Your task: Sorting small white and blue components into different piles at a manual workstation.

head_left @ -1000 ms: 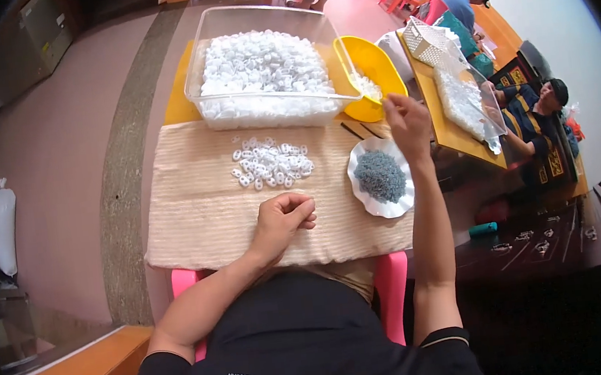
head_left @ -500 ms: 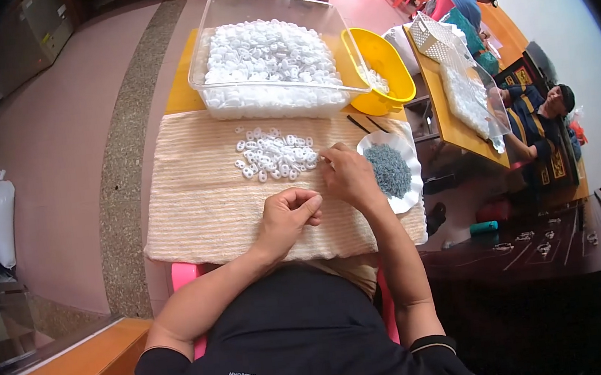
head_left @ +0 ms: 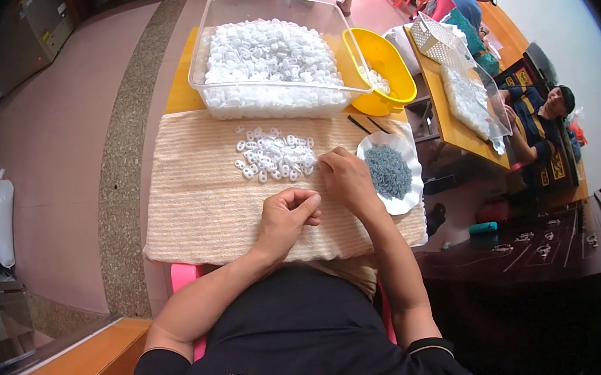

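My left hand hovers over the towel with its thumb pressed against curled fingers; whatever it may hold is hidden. Close by, my right hand bends its fingers down at the right edge of a loose pile of small white plastic pieces with holes in them. Its fingertips are closed together, and I cannot make out anything between them. To the right of that hand, a white wavy-rimmed plate holds a heap of small grey-blue parts. A striped beige towel lies under the pile, plate and hands.
Behind the towel stands a large clear bin full of white pieces, beside a yellow basin. Two dark thin sticks lie near the plate. At right, another person sits at a side table. White sacks stand at far left.
My right hand has drawn slightly nearer to me, its fingers more curled. My left hand stays in place. In the background, a standing person's legs have shifted, and the seated person's hands moved.
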A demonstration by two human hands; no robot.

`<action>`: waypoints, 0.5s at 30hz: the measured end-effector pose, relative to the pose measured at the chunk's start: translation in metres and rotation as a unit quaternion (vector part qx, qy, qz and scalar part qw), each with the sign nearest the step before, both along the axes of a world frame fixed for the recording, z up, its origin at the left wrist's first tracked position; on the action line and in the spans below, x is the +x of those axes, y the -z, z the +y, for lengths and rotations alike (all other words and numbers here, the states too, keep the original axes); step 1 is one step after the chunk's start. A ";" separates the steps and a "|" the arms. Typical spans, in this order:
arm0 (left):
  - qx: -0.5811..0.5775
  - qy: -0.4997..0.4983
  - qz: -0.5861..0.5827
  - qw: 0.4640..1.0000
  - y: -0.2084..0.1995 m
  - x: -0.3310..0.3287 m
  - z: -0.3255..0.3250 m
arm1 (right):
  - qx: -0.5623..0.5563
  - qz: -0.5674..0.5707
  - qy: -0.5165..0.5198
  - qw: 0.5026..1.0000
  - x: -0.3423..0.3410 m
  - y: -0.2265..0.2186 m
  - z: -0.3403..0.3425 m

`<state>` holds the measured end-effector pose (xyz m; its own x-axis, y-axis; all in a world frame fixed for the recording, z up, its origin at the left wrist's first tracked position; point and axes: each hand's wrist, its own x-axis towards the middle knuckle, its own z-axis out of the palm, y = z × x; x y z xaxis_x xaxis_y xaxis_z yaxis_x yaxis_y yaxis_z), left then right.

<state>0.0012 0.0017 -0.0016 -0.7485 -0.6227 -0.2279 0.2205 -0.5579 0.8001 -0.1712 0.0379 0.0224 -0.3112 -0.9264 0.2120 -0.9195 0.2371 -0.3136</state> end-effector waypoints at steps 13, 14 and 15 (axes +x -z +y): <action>0.093 0.004 0.048 0.995 -0.003 0.002 -0.006 | -0.149 -0.319 -0.117 0.929 0.026 -0.001 0.046; 0.092 0.004 0.051 0.994 -0.002 0.002 -0.006 | -0.135 -0.368 -0.104 0.914 0.026 0.000 0.047; 0.090 0.004 0.054 0.994 -0.002 0.002 -0.006 | -0.121 -0.417 -0.091 0.896 0.027 0.001 0.048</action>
